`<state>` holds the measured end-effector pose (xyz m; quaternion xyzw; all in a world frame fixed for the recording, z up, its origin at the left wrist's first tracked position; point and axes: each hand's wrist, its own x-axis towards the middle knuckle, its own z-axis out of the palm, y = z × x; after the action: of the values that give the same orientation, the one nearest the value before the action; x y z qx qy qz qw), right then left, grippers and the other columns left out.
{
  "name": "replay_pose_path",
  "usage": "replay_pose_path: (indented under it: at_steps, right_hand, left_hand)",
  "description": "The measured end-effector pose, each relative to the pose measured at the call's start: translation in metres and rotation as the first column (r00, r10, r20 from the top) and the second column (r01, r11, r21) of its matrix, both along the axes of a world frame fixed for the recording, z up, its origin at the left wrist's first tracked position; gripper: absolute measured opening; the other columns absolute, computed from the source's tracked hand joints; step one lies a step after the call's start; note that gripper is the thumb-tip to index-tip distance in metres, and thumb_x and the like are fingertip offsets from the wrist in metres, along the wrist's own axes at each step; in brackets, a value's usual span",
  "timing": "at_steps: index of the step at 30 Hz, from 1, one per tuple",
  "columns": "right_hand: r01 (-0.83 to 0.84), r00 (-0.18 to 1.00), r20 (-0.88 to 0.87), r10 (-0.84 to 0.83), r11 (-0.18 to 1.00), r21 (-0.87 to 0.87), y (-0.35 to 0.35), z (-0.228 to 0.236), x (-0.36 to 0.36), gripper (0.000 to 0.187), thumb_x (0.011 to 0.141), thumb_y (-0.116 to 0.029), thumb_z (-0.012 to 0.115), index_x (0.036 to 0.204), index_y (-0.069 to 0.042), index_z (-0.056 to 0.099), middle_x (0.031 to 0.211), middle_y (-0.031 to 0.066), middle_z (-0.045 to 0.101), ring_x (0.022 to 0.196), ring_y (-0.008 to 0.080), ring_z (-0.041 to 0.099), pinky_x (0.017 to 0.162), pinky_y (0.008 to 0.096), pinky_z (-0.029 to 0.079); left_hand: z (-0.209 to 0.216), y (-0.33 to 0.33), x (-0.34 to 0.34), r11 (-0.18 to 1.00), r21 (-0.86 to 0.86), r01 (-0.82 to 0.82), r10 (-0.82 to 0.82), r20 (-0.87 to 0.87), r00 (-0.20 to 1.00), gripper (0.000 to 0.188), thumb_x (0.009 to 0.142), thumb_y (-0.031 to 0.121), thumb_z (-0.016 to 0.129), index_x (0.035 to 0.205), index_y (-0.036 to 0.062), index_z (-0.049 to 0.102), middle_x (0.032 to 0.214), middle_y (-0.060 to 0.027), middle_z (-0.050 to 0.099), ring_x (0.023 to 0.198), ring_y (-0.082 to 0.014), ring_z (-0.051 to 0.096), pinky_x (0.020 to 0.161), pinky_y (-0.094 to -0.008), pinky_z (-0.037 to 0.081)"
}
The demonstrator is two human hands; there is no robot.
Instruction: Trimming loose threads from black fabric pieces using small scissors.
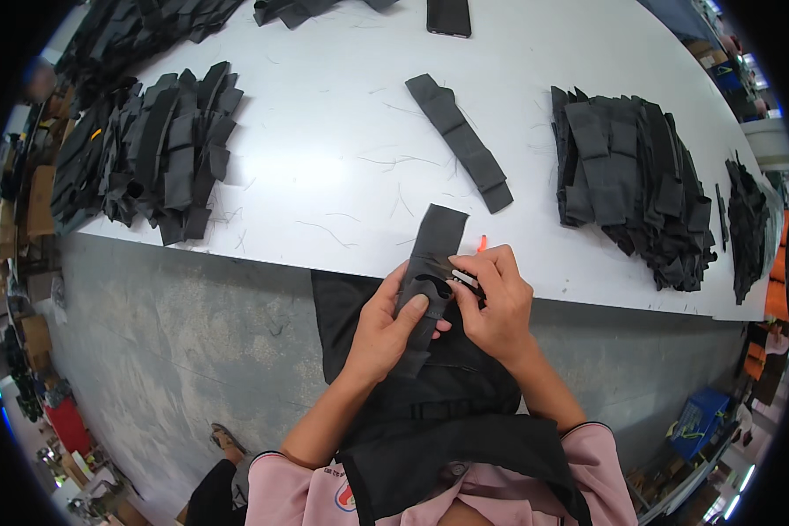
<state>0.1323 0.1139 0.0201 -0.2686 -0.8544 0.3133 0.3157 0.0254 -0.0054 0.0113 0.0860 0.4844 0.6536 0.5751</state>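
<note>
My left hand [389,317] grips a dark grey fabric strip [440,230] just over the table's near edge, thumb on top. Part of the strip curls up into a dark loop [434,287] at its middle. Closed beside that loop, my right hand [498,298] holds a small tool with pale metal ends [466,279] that looks like thread snips; the fingers hide most of it. A small orange piece [482,244] shows just beyond the right fingers, and I cannot tell whether it belongs to the tool. The strip's lower end hangs over my black apron [447,386].
On the white table [324,167] lies a single fabric strip [460,140]. Piles of similar strips stand left [162,149] and right [631,175], with a smaller bundle [745,232] at the far right. A black phone [448,17] lies at the far edge. Loose threads are scattered about.
</note>
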Motion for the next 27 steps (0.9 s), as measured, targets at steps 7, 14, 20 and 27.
replay_pose_path:
  at_steps: [7, 14, 20, 27]
  right_hand:
    - [-0.122, 0.990, 0.083, 0.115, 0.990, 0.074, 0.005, -0.001, -0.003, 0.034, 0.061, 0.000, 0.069, 0.095, -0.005, 0.062, 0.078, 0.0065, 0.052, 0.057, 0.0211, 0.055, 0.048, 0.0307, 0.043]
    - [-0.096, 0.993, 0.076, 0.089, 0.991, 0.095, -0.002, -0.003, -0.005, 0.036, 0.061, 0.000, 0.070, 0.095, -0.005, 0.062, 0.079, 0.0071, 0.053, 0.056, 0.0209, 0.056, 0.047, 0.0300, 0.043]
    - [-0.054, 0.996, 0.073, 0.050, 0.997, 0.061, -0.008, -0.001, -0.005, 0.036, 0.061, 0.009, 0.066, 0.095, -0.005, 0.063, 0.079, 0.0080, 0.053, 0.059, 0.0205, 0.058, 0.049, 0.0284, 0.046]
    - [-0.041, 0.992, 0.119, 0.032, 0.996, 0.077, -0.009, 0.000, -0.005, 0.034, 0.063, 0.009, 0.065, 0.094, -0.004, 0.063, 0.078, 0.0081, 0.053, 0.059, 0.0205, 0.058, 0.049, 0.0291, 0.046]
  left_hand:
    - [-0.001, -0.001, 0.002, 0.998, -0.058, 0.020, -0.026, -0.107, 0.994, 0.050, 0.093, 0.010, 0.051, 0.137, -0.0018, 0.032, 0.102, -0.0116, 0.061, 0.076, -0.0153, 0.065, 0.065, -0.0241, 0.052]
    - [-0.001, -0.001, 0.002, 0.996, -0.087, 0.022, -0.041, -0.227, 0.973, 0.048, 0.092, 0.009, 0.051, 0.135, -0.0031, 0.035, 0.093, -0.0098, 0.063, 0.073, -0.0132, 0.065, 0.065, -0.0237, 0.051]
    - [-0.001, -0.001, 0.002, 0.994, -0.108, 0.017, -0.046, -0.273, 0.961, 0.048, 0.092, 0.011, 0.052, 0.135, -0.0031, 0.035, 0.093, -0.0098, 0.063, 0.073, -0.0136, 0.065, 0.063, -0.0240, 0.051]
    - [-0.001, -0.002, 0.003, 0.992, -0.126, 0.029, -0.069, -0.328, 0.942, 0.048, 0.092, 0.011, 0.053, 0.134, -0.0042, 0.036, 0.091, -0.0106, 0.064, 0.072, -0.0138, 0.065, 0.063, -0.0236, 0.051]
